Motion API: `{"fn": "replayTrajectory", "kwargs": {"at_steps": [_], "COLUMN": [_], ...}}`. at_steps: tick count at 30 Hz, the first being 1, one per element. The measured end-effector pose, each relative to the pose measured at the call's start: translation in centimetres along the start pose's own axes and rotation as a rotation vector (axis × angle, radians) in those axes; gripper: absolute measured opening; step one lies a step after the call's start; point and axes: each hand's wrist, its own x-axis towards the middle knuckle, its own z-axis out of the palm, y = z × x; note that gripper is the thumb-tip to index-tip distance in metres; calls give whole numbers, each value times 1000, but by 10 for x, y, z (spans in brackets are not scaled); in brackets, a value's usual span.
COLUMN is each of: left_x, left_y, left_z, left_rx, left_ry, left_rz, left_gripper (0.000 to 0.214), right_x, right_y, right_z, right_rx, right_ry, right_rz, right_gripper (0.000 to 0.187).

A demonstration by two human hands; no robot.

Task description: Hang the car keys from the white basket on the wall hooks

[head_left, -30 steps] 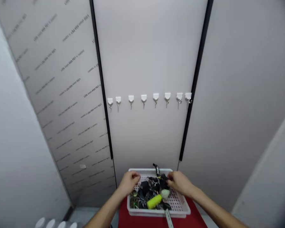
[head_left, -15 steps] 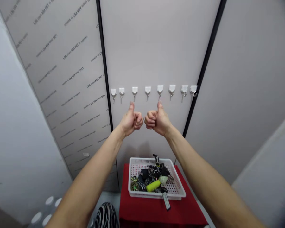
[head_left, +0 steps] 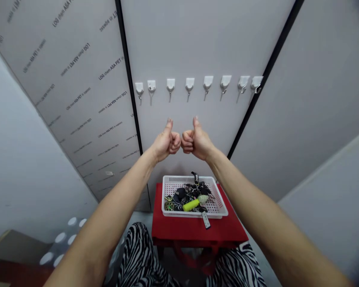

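Observation:
My left hand (head_left: 166, 141) is raised in a fist with the thumb pointing up, and nothing is in it. Facing it, knuckles close to the other's, my right hand (head_left: 197, 140) makes the same thumbs-up fist, also holding nothing. Above both hands, a row of several white wall hooks (head_left: 190, 84) with metal prongs runs across the pale panel. Below them a white perforated basket (head_left: 221, 199) holds a heap of keys and keyrings (head_left: 194, 195), mostly dark. Among these lies a yellow-green keychain (head_left: 191, 205) with a pale rounded end.
The basket stands on a red cloth-covered surface (head_left: 179, 231) between my zebra-patterned knees (head_left: 137, 259). A small white tag (head_left: 206, 220) hangs over its front rim. White-capped bottles (head_left: 60, 238) and a brown cardboard flap (head_left: 18, 247) are at lower left. Dark strips (head_left: 131, 79) divide the wall panels.
The view has tilted downward, so hooks and basket appear higher and more of the knees shows. Both hands keep their thumbs-up shape and have come slightly closer together.

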Motion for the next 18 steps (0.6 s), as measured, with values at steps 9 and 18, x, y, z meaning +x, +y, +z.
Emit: {"fn": "replayTrajectory", "kwargs": {"at_steps": [9,18], "left_x": [-34,-29], "left_y": [-135,-166], "left_z": [-6,12], "left_rx": [744,1251], "left_ry": [140,-44], "left_rz": [-217,-182], "left_gripper": [12,43], "right_x": [-64,-78], "right_y": [117,134], "right_z": [-48,-36], "right_rx": [-965,-1453], "right_ry": [124,61], "right_rz": [175,98], "right_gripper": [25,30]}}
